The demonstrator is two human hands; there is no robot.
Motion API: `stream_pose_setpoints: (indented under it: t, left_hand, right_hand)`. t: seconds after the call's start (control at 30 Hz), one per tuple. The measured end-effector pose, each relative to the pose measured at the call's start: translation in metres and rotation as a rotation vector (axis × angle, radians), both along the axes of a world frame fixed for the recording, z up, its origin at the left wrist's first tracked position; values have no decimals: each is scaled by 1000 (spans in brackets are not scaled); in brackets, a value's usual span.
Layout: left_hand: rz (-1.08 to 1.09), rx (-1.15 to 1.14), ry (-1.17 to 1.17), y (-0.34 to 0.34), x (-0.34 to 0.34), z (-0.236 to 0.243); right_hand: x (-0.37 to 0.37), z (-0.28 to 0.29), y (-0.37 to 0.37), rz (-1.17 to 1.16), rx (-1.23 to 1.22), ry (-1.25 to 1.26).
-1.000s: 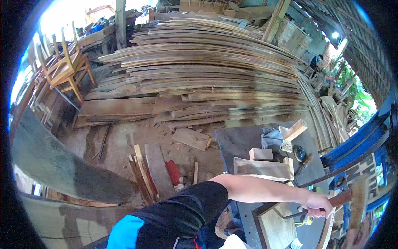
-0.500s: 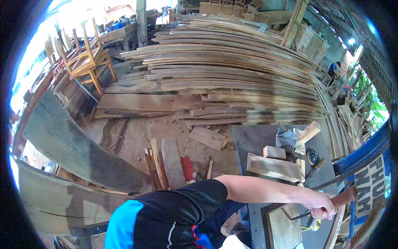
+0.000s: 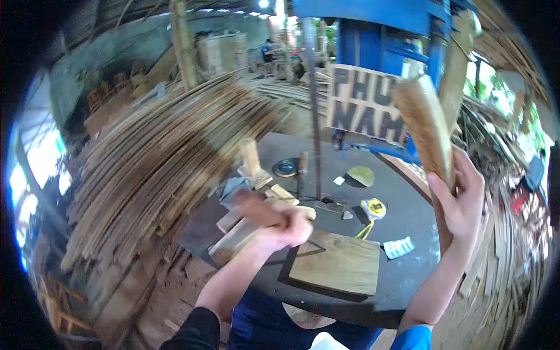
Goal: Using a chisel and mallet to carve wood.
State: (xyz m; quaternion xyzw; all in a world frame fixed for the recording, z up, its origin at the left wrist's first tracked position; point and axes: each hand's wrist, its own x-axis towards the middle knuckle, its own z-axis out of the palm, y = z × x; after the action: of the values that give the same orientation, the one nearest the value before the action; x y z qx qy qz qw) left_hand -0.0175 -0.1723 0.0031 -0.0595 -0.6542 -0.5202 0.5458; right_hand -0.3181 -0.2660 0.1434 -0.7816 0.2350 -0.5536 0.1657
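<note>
My left hand (image 3: 289, 227) grips a brown wooden piece (image 3: 256, 207) with what looks like a thin, bent dark metal part below it. My right hand (image 3: 461, 201) holds a long, pale-edged wooden piece (image 3: 423, 122) upright. Under and between them is the dark machine table (image 3: 408, 280), carrying a flat board (image 3: 338, 265), a yellow tape measure (image 3: 373, 207), a small printed card (image 3: 398, 246), a green disc (image 3: 360, 175) and several small wood blocks (image 3: 251, 154). A vertical saw blade (image 3: 315, 116) runs down to the table.
A blue machine frame (image 3: 373, 35) with a lettered sign (image 3: 364, 102) stands ahead. A long plank stack (image 3: 140, 175) lies at left, scrap timber (image 3: 490, 251) at right. A person (image 3: 268, 49) sits in the far background near wooden posts (image 3: 184, 46).
The view has swung right toward the blue machine. My right hand has risen into clear view with the long wooden piece; my left hand, still gripping, now sits lower centre.
</note>
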Motion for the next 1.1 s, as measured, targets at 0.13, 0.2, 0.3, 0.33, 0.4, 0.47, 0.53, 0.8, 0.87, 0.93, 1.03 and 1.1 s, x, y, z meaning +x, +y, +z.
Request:
stream_pose_setpoints:
  t: [0.13, 0.2, 0.3, 0.33, 0.4, 0.47, 0.53, 0.8, 0.87, 0.93, 1.03, 1.1]
  left_hand:
    - [470, 170, 182, 46, -19, 9]
    - [419, 13, 291, 56, -32, 44]
    - [320, -25, 170, 63, -49, 73]
    - [342, -58, 39, 64, -55, 83]
    - [114, -5, -232, 66, -61, 83]
    - [-82, 73, -287, 65, -75, 74]
    - [-157, 84, -196, 66, -88, 61]
    - [-399, 137, 92, 73, -118, 63]
    - [-342, 162, 82, 73, -113, 58]
    - [-263, 225, 145, 70, -108, 55]
    - [-176, 278, -32, 63, -91, 61]
    - [-297, 444, -16, 49, -74, 64]
  right_hand:
    - [-20, 7, 2, -158, -44, 59]
    - [-15, 10, 5, -169, 74, 29]
    - [-23, 0, 3, -178, 21, 23]
    - [-22, -1, 1, -178, -34, 22]
    - [-20, 1, 4, -107, -44, -4]
    - [-21, 1, 6, -101, -80, 5]
    - [-15, 1, 7, -87, -69, 6]
    - [-18, 4, 14, -66, -31, -32]
    - [-25, 6, 17, -107, 18, 70]
    - [-15, 1, 13, -52, 32, 12]
    - [-10, -5, 7, -67, 0, -47]
    - [-14, -3, 3, -115, -83, -42]
